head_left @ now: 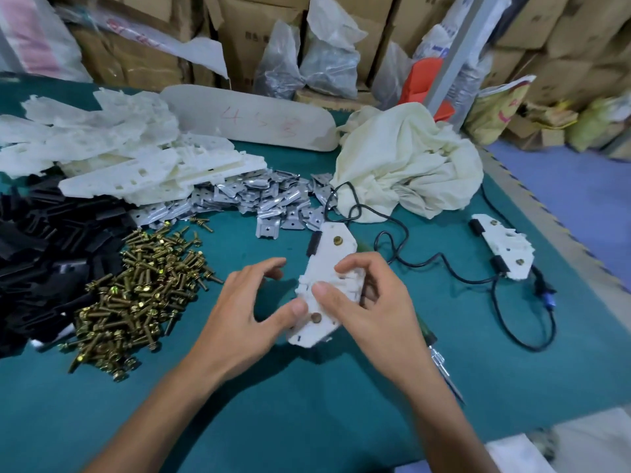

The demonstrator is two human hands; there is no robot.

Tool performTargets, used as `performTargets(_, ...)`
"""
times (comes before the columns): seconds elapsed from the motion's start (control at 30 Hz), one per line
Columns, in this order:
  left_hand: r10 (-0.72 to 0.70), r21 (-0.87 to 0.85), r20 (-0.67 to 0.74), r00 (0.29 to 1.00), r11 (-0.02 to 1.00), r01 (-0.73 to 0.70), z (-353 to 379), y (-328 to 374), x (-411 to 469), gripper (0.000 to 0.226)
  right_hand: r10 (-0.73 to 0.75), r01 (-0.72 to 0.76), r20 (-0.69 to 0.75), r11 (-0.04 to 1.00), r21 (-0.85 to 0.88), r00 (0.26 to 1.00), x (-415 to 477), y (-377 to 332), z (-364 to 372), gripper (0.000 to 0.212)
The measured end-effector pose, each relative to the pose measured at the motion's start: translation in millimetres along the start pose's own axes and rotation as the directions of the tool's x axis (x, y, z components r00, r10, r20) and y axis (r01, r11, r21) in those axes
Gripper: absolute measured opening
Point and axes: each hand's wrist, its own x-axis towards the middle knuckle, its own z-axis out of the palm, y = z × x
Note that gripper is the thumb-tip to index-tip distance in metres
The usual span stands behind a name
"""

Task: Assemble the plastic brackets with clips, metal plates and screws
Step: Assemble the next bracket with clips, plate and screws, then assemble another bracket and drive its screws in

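Note:
A white plastic bracket (333, 254) with a black clip on its left edge and two brass screw heads is lifted over the green table. My right hand (372, 302) grips its middle, thumb on top. My left hand (247, 307) has its fingers spread, thumb tip touching the bracket's lower left edge. A heap of brass screws (136, 295) lies to the left, black clips (44, 254) at the far left, metal plates (259, 199) behind, and bare white brackets (119, 155) at the back left. A finished bracket (502, 245) lies at the right.
An electric screwdriver (440, 360) lies under my right forearm; its black cable (505, 302) loops across the table's right side. A crumpled cream cloth (409, 158) and a beige board (252, 117) sit at the back. Cardboard boxes and bags stand behind the table.

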Motion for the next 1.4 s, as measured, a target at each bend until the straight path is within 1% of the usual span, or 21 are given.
performTargets(0.07,-0.010,-0.020,-0.022,1.000,1.000,0.010,0.5,-1.8,1.1,0.073,-0.040,0.038,-0.107,0.999,-0.012,0.994,3.1,-2.0,-22.4,0.028)
performTargets(0.13,-0.015,0.000,-0.032,0.999,1.000,0.015,1.8,-1.9,1.7,0.066,-0.099,0.080,-0.217,0.993,-0.091,0.971,10.7,-3.6,-55.1,0.019)
performTargets(0.2,-0.010,0.024,-0.030,0.999,1.000,0.011,3.7,-0.6,2.0,0.063,-0.124,0.070,-0.297,0.980,-0.185,0.947,22.2,-4.6,-93.4,0.015)
performTargets(0.27,-0.009,0.045,-0.024,1.000,0.999,0.010,4.5,0.5,1.9,0.058,-0.119,0.014,-0.365,0.961,-0.278,0.923,39.0,1.6,-134.0,0.013)
performTargets(0.33,-0.009,0.062,-0.011,1.000,0.998,0.010,4.1,1.5,1.9,0.056,-0.088,-0.078,-0.412,0.926,-0.369,0.907,63.2,15.2,-174.5,0.016)
performTargets(0.4,-0.005,0.079,0.002,1.000,0.997,0.005,3.7,2.6,2.3,0.054,-0.024,-0.175,-0.411,0.881,-0.439,0.911,89.0,33.5,-210.4,0.021)
performTargets(0.5,0.003,0.100,0.006,1.000,0.995,-0.003,3.0,2.5,3.0,0.049,0.079,-0.277,-0.395,0.835,-0.475,0.915,121.0,63.7,-247.4,0.024)
performTargets(0.6,0.008,0.098,0.002,1.000,0.995,-0.008,2.9,0.5,2.8,0.045,0.124,-0.333,-0.410,0.804,-0.492,0.904,140.8,84.5,-263.0,0.024)
performTargets(0.67,0.013,0.097,0.000,1.000,0.995,-0.013,3.1,-0.3,2.5,0.042,0.174,-0.365,-0.392,0.793,-0.488,0.903,146.1,93.9,-264.6,0.027)
performTargets(0.77,0.022,0.112,-0.007,1.000,0.993,-0.021,3.7,-1.3,3.3,0.036,0.252,-0.423,-0.358,0.712,-0.561,0.899,142.0,108.7,-259.3,0.036)
performTargets(0.9,0.020,0.141,-0.036,0.999,0.990,-0.015,5.7,-3.1,4.4,0.026,0.157,-0.474,-0.479,0.578,-0.665,0.864,134.7,112.4,-248.5,0.047)
performTargets(0.93,0.018,0.150,-0.033,0.999,0.989,-0.013,6.0,-3.1,4.4,0.024,0.124,-0.473,-0.499,0.568,-0.673,0.858,132.0,107.7,-242.6,0.049)
performTargets(0.97,0.016,0.155,-0.031,0.999,0.988,-0.011,6.2,-3.1,4.4,0.023,0.078,-0.450,-0.506,0.586,-0.674,0.859,128.9,101.4,-234.9,0.050)
performTargets(1.0,0.013,0.157,-0.030,0.999,0.988,-0.008,6.2,-3.4,4.7,0.023,0.023,-0.397,-0.497,0.634,-0.664,0.867,125.0,93.2,-223.6,0.050)
performTargets(1.07,0.016,0.162,-0.031,0.999,0.987,-0.011,7.2,-3.7,5.7,0.023,-0.072,-0.230,-0.445,0.777,-0.587,0.893,112.3,69.2,-192.2,0.042)
performTargets(1.13,0.025,0.166,-0.040,0.999,0.986,-0.018,8.1,-4.6,6.4,0.026,-0.100,-0.068,-0.380,0.913,-0.403,0.920,91.2,35.7,-147.3,0.032)
performTargets(1.17,0.024,0.164,-0.045,0.999,0.986,-0.016,8.1,-5.0,6.5,0.027,-0.101,-0.004,-0.334,0.954,-0.300,0.937,78.3,20.0,-121.7,0.030)
performTargets(1.23,0.003,0.148,-0.058,0.998,0.989,0.006,7.5,-4.3,8.7,0.026,-0.115,0.088,-0.222,0.988,-0.128,0.968,57.5,3.6,-69.0,0.027)
performTargets(1.27,-0.013,0.131,-0.073,0.997,0.991,0.022,5.9,-2.7,11.1,0.024,-0.117,0.108,-0.168,0.992,-0.063,0.979,50.1,4.2,-43.0,0.024)
performTargets(1.33,-0.007,0.143,-0.138,0.990,0.989,0.026,-4.8,2.4,21.1,0.022,-0.079,0.082,-0.078,0.996,0.043,0.994,41.3,14.3,5.5,0.024)
performTargets(1.4,0.046,0.235,-0.216,0.975,0.972,0.007,-27.5,8.0,37.5,0.020,-0.027,0.027,0.000,0.997,0.075,1.000,36.0,28.7,38.5,0.023)
